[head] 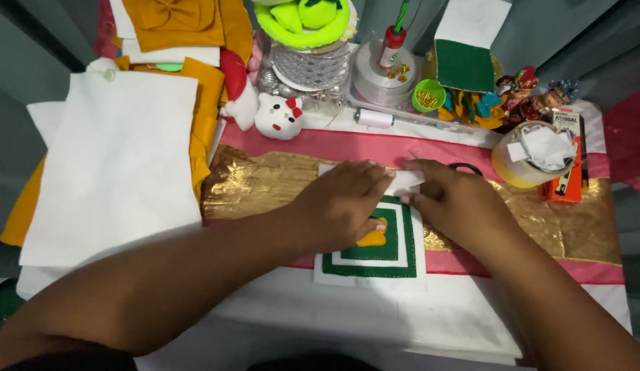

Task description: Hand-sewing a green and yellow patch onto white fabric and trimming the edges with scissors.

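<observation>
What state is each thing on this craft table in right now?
left hand: pressing flat on white strip
right hand: pinching the strip's end
white strip: lying across the felt square's top
green and white felt square: flat, partly covered
small green bowl: upright, holding gold beads

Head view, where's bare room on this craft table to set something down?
Free: the white cloth below the green-and-white felt square, and the gold foil strip between the right hand and the yellow tape roll. The large white felt sheet is flat and bare. The back edge is crowded with spools, a white plush cat head and trinkets.
</observation>
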